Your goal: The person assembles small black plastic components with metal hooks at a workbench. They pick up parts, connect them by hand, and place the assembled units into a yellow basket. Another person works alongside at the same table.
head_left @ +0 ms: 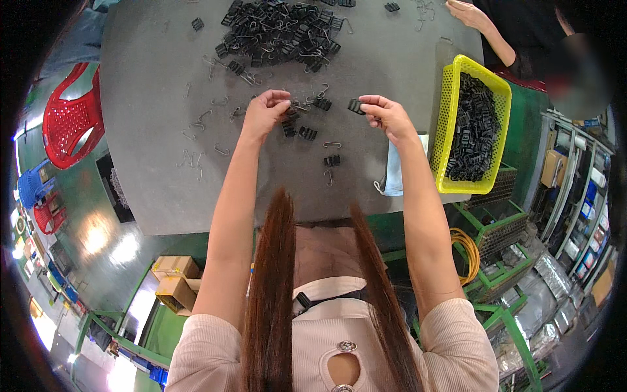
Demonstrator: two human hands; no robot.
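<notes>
Over the grey table, my right hand [390,120] pinches a small black ribbed plastic piece [356,106] between thumb and fingers. My left hand [266,115] is closed in a pinch beside loose black pieces and bent wire hooks; what sits between its fingertips is too small to make out. Between the hands lies another black piece [322,103] with a wire hook by it. Closer to me are a black piece [308,133], a separate one [332,160] and a loose metal hook [328,177]. Beyond my hands is a large heap of black pieces tangled with hooks [281,32].
A yellow perforated basket [447,124] full of black pieces [471,130] stands at the table's right edge. Beside my right forearm lies a light blue face mask [394,171]. Another person's hand [471,14] rests at the far right. Several wire hooks [189,157] lie scattered on the left.
</notes>
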